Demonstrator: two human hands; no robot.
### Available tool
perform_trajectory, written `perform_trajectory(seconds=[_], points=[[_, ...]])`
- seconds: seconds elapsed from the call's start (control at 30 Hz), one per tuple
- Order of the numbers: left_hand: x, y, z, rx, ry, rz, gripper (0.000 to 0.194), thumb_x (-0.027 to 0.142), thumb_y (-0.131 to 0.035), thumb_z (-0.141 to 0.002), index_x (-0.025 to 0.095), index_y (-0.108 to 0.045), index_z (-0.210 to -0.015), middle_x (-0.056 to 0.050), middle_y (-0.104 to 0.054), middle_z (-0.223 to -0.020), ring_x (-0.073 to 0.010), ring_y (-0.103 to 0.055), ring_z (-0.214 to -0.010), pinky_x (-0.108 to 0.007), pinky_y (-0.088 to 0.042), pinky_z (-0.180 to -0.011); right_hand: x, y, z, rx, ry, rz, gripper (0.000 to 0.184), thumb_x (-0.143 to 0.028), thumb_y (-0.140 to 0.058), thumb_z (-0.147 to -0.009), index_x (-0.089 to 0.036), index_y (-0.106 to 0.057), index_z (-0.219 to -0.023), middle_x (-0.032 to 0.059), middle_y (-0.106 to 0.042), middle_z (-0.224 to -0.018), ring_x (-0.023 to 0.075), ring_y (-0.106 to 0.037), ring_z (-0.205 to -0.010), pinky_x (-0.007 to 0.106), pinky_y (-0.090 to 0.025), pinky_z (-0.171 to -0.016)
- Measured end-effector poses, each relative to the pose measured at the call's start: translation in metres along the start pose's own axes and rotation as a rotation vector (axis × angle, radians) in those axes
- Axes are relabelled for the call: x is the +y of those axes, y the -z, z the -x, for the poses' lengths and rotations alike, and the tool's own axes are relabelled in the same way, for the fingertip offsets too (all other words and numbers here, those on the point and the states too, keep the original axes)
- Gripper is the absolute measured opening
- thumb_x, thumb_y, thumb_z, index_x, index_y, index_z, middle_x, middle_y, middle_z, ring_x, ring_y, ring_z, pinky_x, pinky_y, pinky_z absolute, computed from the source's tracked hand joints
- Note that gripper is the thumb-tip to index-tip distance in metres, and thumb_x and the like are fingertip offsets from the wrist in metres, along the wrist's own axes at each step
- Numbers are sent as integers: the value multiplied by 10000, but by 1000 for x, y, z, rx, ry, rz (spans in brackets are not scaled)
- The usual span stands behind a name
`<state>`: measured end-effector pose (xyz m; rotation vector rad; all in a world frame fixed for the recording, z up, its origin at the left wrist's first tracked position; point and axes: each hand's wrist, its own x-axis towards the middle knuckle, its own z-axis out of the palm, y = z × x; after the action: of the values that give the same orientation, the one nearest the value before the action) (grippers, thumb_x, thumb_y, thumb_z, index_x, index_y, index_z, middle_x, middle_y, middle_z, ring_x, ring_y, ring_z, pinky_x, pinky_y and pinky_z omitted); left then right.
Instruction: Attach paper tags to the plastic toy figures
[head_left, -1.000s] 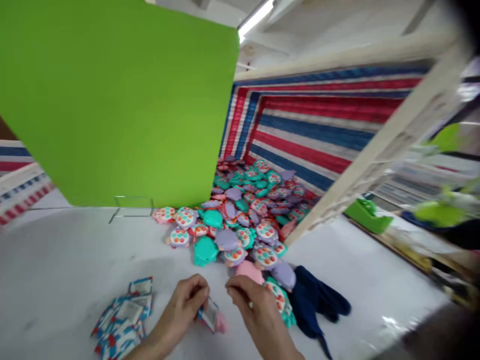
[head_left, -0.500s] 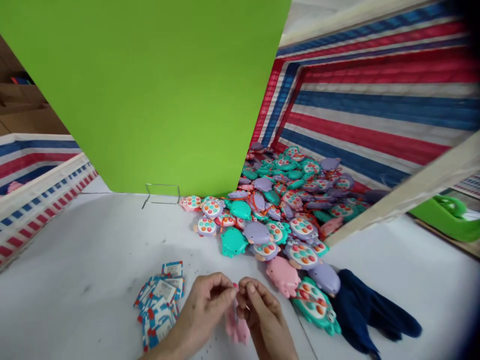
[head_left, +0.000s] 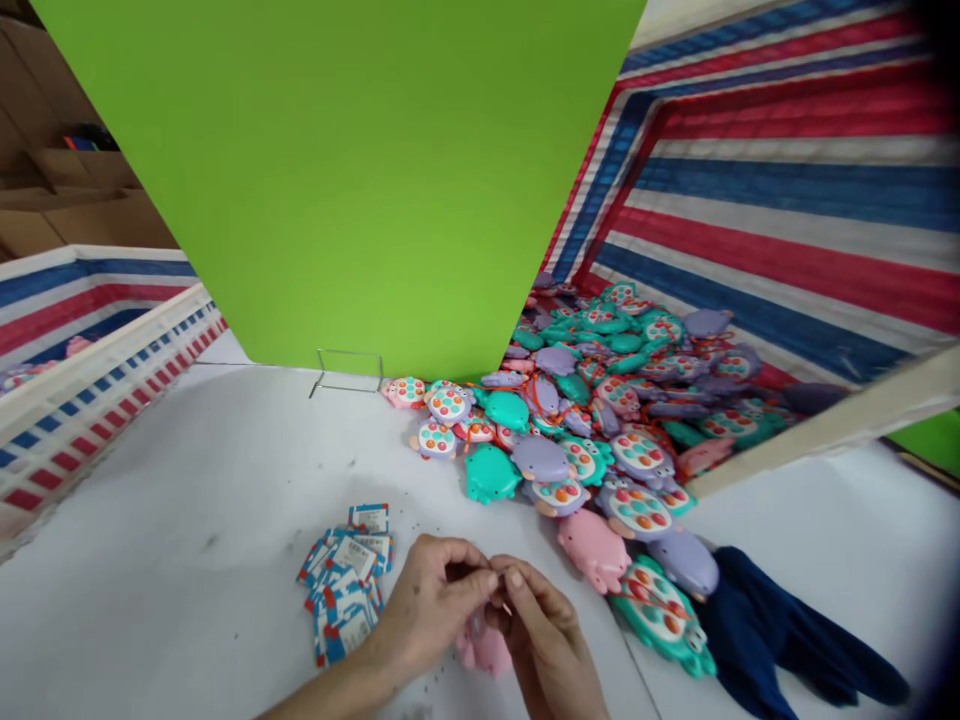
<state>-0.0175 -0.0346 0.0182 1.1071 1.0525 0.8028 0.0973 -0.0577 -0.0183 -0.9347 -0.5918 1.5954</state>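
Near the bottom edge of the head view, both hands meeting over the white table (head_left: 172, 500): left hand (head_left: 427, 610) and right hand (head_left: 544, 640) with fingertips pinched together on something small between them, too small to name for certain, possibly a loop or tag string. Just below the pinch, a pink toy (head_left: 484, 650) hanging or resting under the fingers, mostly hidden by them, probably kept close to the body so the fine work sits right under the eyes. Both hands closed in a pinch, neither flat nor spread.

Just left of the left hand, a loose stack of printed tags (head_left: 341, 580) in blue, red and white, within easy reach, apart from the hand by a small gap.

Farther off and to the right, a heap of small plastic toys (head_left: 592, 420) in teal, purple and pink spilling out of a red, white and blue striped woven bag (head_left: 787, 200) lying open on its side, so the toys slide toward the near side. Nearest of them a pink one (head_left: 592, 545) and a teal one (head_left: 660, 610), just right of the right hand.

At near right, a dark blue glove (head_left: 780, 640) lying flat on the table, touching the teal toy's edge.

Behind, a green board (head_left: 360, 170) standing upright on a wire stand (head_left: 349, 362); at far left, another striped bag (head_left: 90, 350)
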Motion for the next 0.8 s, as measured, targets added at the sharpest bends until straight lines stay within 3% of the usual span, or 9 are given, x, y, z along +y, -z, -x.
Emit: perform_trajectory(seconds=[0.23, 0.4, 0.6, 0.7, 0.8], points=[[-3, 4, 2, 22, -21, -3, 210, 283, -509, -702, 111, -551, -588, 17, -493, -448, -86, -436, -352, -184, -357, -349, 5, 12, 1, 28, 99, 274, 202, -321, -647, -711, -188, -690, -857, 18, -644, -702, 122, -526, -611, 234, -437, -587], [0, 10, 6, -54, -50, -4, 232, 302, -501, -730, 127, -518, -580, 12, -495, -451, -117, -483, -372, -219, -396, -398, -3, 9, 1, 24, -72, 88, 236, -261, -727, -639, -210, -681, -865, 7, -680, -776, 120, -582, -736, 211, -447, -712], [-1, 21, 11, -124, -90, -147, 185, 232, -477, -766, 137, -558, -628, 26, -509, -445, -117, -531, -438, -195, -393, -480, -12, -9, 4, -139, -199, -72, 116, -175, -710, -638, -185, -637, -727, -45, -560, -557, 83, -544, -557, 178, -441, -561], [-4, 26, 11, -127, -99, -203, 193, 234, -503, -757, 132, -587, -616, 14, -536, -454, -123, -549, -484, -184, -386, -490, -13, -14, 6, -124, -232, -43, 118, -163, -711, -620, -178, -610, -680, -38, -565, -588, 88, -546, -557, 185, -441, -544], [-11, 28, 12, -151, -50, -118, 208, 259, -482, -767, 124, -623, -697, 11, -538, -448, -114, -524, -441, -177, -363, -441, -10, -11, 6, -120, -240, 46, 157, -234, -715, -621, -189, -596, -713, -30, -579, -601, 110, -562, -580, 208, -446, -546]])
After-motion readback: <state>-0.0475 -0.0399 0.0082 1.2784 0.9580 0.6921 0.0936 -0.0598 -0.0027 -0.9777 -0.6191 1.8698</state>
